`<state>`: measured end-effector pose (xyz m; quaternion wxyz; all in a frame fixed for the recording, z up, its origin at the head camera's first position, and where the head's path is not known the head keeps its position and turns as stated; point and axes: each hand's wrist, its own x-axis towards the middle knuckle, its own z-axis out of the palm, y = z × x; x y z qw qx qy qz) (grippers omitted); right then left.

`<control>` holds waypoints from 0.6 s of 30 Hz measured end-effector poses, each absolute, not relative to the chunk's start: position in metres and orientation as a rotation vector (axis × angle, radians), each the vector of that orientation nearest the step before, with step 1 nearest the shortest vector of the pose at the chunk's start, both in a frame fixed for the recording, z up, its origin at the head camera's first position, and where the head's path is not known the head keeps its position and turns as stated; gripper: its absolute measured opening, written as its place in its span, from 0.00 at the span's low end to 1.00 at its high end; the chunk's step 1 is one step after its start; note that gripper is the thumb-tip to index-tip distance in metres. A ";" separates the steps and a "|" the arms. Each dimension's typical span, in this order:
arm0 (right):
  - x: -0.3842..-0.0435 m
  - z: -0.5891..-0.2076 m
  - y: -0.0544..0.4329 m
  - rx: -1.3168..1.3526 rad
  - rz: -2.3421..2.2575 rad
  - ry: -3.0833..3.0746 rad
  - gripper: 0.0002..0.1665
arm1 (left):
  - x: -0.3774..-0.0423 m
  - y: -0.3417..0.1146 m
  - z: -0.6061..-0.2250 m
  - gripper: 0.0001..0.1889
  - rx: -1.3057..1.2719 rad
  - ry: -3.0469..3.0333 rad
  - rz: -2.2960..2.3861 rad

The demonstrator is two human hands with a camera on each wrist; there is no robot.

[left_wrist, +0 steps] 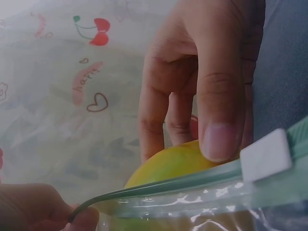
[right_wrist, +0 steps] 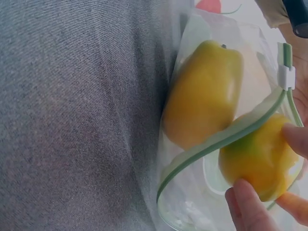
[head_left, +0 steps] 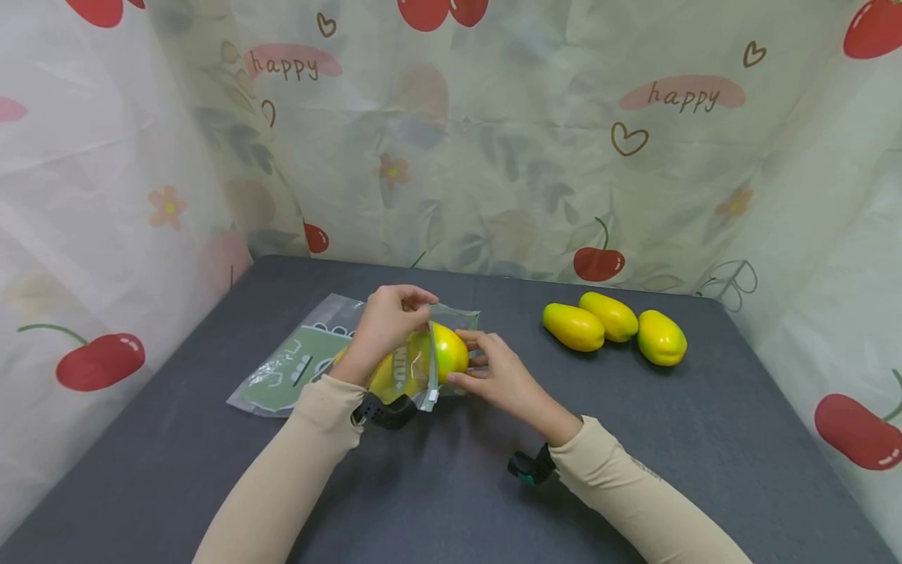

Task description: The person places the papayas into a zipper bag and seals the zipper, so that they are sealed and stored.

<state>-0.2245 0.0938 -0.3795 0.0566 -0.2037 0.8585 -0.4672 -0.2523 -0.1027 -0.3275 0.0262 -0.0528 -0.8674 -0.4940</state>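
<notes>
A clear zip bag (head_left: pixel 264 392) with a green printed panel lies on the table, its green-edged mouth held apart. My left hand (head_left: pixel 387 325) pinches the bag's rim at the far side of the mouth. In my right hand (head_left: pixel 503 372), fingertips and thumb grip a yellow papaya (head_left: pixel 451 352) with a green tinge, partly within the mouth. Another papaya (right_wrist: pixel 204 96) lies deeper inside the bag, seen through the plastic in the right wrist view. A white slider (left_wrist: pixel 266 155) sits on the zip strip near my right thumb in the left wrist view.
Three more yellow papayas (head_left: pixel 609 317) lie close together at the back right of the dark grey table (head_left: pixel 451 486). A printed cloth curtain (head_left: pixel 493 157) stands behind the table and along both sides. Each wrist wears a black strapped device.
</notes>
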 end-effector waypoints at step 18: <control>-0.222 -0.379 0.088 -0.680 -1.391 2.580 0.24 | -0.253 -0.105 -0.321 0.10 -0.185 -2.675 -1.484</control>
